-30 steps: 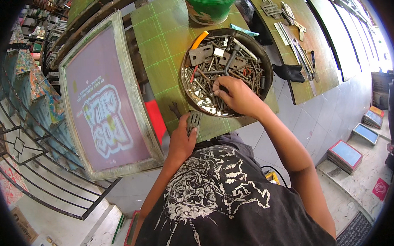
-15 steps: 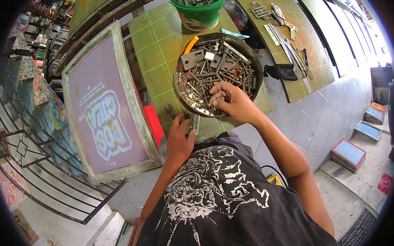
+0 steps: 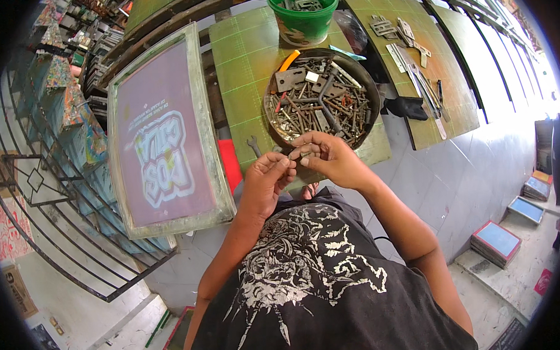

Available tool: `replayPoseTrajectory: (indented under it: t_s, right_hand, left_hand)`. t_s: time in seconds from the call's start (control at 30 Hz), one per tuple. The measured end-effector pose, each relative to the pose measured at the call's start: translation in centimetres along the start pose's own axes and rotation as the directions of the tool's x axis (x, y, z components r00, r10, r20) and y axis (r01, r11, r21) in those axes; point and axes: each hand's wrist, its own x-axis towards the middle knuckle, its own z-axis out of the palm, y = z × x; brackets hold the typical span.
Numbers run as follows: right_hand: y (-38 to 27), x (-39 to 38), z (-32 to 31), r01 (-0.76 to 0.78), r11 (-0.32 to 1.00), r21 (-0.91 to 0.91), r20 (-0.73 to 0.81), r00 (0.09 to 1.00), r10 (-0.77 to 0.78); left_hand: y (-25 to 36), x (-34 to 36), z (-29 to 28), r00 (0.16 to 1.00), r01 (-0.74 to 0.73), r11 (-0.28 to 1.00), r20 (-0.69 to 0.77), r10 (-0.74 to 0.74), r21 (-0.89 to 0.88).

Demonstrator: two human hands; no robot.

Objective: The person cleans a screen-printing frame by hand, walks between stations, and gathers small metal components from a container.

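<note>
My left hand (image 3: 270,180) and my right hand (image 3: 336,164) meet fingertip to fingertip just in front of the near rim of a round metal pan (image 3: 375,96). Both are pinched closed on something small that I cannot make out. Screws and bolts (image 3: 352,114) fill the pan in a loose heap. Among them lie a flat drilled metal plate (image 3: 290,80), a bent dark hex key (image 3: 328,105) and an orange curved piece (image 3: 289,60). An open-ended wrench (image 3: 254,146) rests on the green board, left of the pan and just beyond my left hand.
Behind the pan stands a green bucket (image 3: 304,26) with metal parts inside. A framed printing screen (image 3: 166,92) leans at the left. On the right-hand board (image 3: 457,116) lie metal brackets (image 3: 383,27), long flat metal strips (image 3: 415,77) and a black cloth (image 3: 407,107).
My left hand has lifted off the metal piece at the board's near edge and moved right. My right hand has drawn back from the heap, and the fingertips now meet.
</note>
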Motion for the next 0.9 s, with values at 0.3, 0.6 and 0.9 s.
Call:
replayPoseTrajectory:
  t_s: [0.3,0.6,0.9]
  right_hand:
    - [1.6,1.3,4.8,-0.158,0.981,0.109,0.066,0.986,0.151]
    - [5.3,3.8,15.3,-0.073,0.996,-0.057,0.137,0.987,0.08]
    - [8.9,6.6,30.3,0.028,0.942,-0.335,0.18,0.983,0.035]
  left_hand:
    - [0.2,-5.1,-3.6,1.0,0.005,0.956,-0.024,-0.013,-0.293]
    - [-0.1,-17.3,-13.1,0.938,-0.253,0.966,-0.255,0.232,-0.052]
    - [-4.9,-35.0,-31.8,0.611,-0.365,0.914,-0.695,0.378,0.176]
